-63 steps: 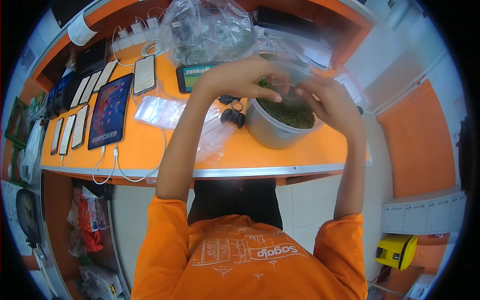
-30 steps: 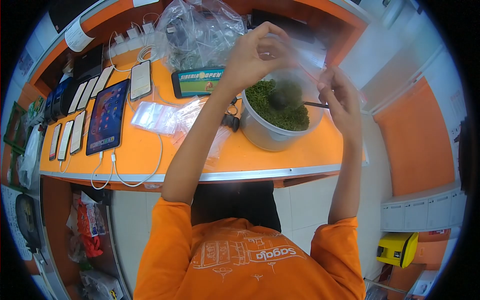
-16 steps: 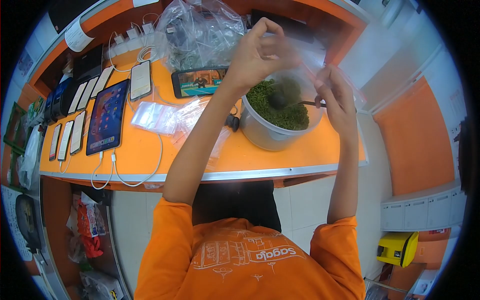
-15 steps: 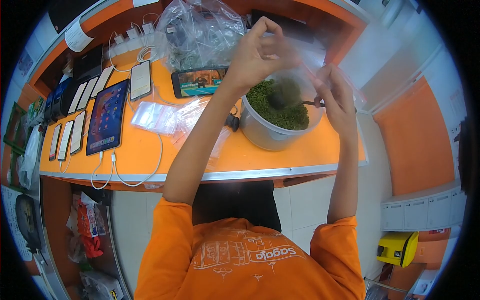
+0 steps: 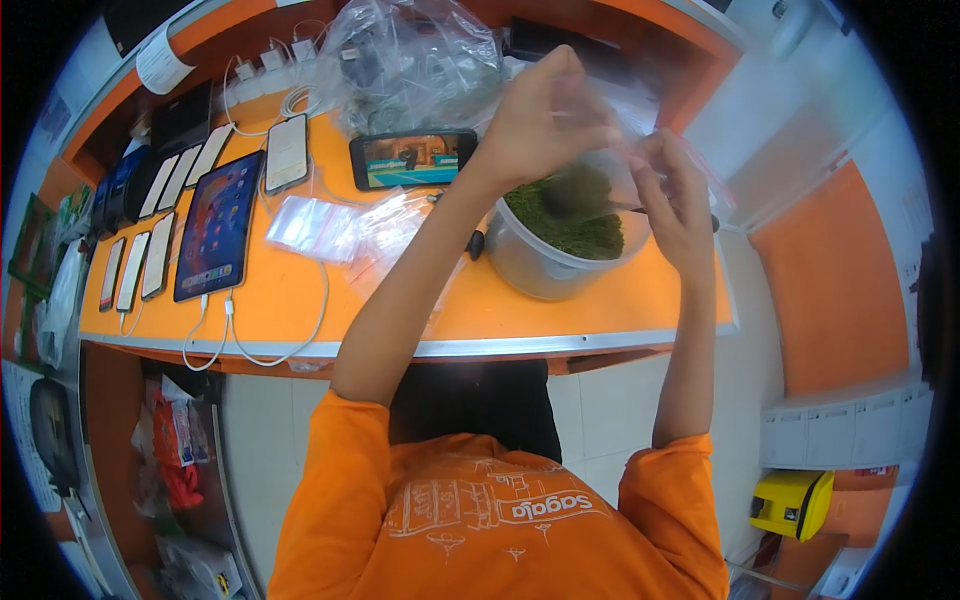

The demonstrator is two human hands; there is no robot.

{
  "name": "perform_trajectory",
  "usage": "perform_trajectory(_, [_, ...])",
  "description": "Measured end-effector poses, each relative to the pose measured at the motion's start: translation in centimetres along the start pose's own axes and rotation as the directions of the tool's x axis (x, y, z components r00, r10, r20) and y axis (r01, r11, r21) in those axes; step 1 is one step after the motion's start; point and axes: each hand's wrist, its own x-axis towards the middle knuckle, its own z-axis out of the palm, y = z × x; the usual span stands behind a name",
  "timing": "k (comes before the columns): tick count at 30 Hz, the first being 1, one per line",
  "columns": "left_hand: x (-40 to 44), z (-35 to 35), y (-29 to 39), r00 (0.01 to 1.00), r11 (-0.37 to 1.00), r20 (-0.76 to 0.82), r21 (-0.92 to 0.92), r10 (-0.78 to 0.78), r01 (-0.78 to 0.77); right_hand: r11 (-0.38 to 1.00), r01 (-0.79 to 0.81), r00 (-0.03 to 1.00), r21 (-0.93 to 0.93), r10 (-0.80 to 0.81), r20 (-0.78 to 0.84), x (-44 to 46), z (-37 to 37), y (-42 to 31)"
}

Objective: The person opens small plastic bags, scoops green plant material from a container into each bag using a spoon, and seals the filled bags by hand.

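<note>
Over a translucent plastic tub (image 5: 540,268), both hands are raised close together, fingers pinched. My left hand (image 5: 555,115), slightly blurred, grips a clear zip bag (image 5: 628,135) with a reddish strip along its mouth. My right hand (image 5: 674,195) pinches the same bag from the other side. The bag is see-through and smeared, so its outline is hard to follow. Loose, moss-like green material (image 5: 585,238) partly fills the tub. On it lies a dark spoon (image 5: 578,192), its thin handle running toward my right hand; whether that hand touches it, I cannot tell.
Small zip bags (image 5: 312,228) and crumpled clear film (image 5: 385,245) lie left of the tub. Behind stand a phone playing video (image 5: 412,160) and a large plastic bag (image 5: 410,70). A tablet (image 5: 218,228), several phones and white cables (image 5: 322,310) fill the left side.
My left hand has moved slightly right and down, closer to my right hand. The right hand has barely shifted. The view has moved a little; the tub stays put.
</note>
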Motion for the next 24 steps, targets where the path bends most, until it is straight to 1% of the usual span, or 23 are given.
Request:
perform_trajectory(3, [0.1, 0.0, 0.0, 1.0, 0.997, -0.01, 0.07, -0.027, 0.028, 0.998, -0.05, 0.999, 0.03, 0.05, 0.001, 0.0, 0.0, -0.4])
perform_trajectory(6, [-0.2, 0.7, 0.2, 0.994, 0.993, 0.011, -0.041, -0.11, 0.11, 0.992, 0.045, 0.999, -0.118, -0.046, -0.002, 0.2, 0.4, -0.5])
perform_trajectory(9, [-0.2, 0.6, 0.0, 0.996, 0.996, 0.015, -0.015, -0.091, 0.091, 0.982, 0.032, 0.999, -0.188, -0.033, -0.004, 0.3, 0.4, -0.8])
perform_trajectory(12, [-0.2, 0.7, -0.3, 0.997, 0.997, -0.012, -0.021, -0.081, 0.081, 0.981, 0.082, 0.996, -0.175, -0.084, -0.008, 0.4, 0.6, -0.3])
perform_trajectory(15, [-0.1, 0.4, -0.5, 0.997, 0.992, 0.004, -0.102, -0.077, 0.077, 0.999, -0.018, 1.0, -0.028, 0.018, -0.016, 0.4, 0.9, -0.5])
perform_trajectory(18, [-0.2, 0.3, -0.3, 0.998, 0.997, -0.035, 0.044, -0.057, 0.058, 0.987, 0.059, 0.998, -0.149, -0.059, 0.007, 0.5, 0.8, -0.7])
perform_trajectory(21, [0.1, 0.2, -0.1, 0.996, 0.999, -0.085, 0.002, -0.036, 0.036, 0.977, 0.051, 0.998, -0.205, -0.058, -0.03, 0.9, 1.2, -1.0])
perform_trajectory(24, [0.1, 0.1, 0.3, 0.994, 0.997, -0.097, 0.043, -0.052, 0.057, 0.981, 0.035, 0.998, -0.19, -0.044, -0.039, 0.4, 1.1, -0.6])
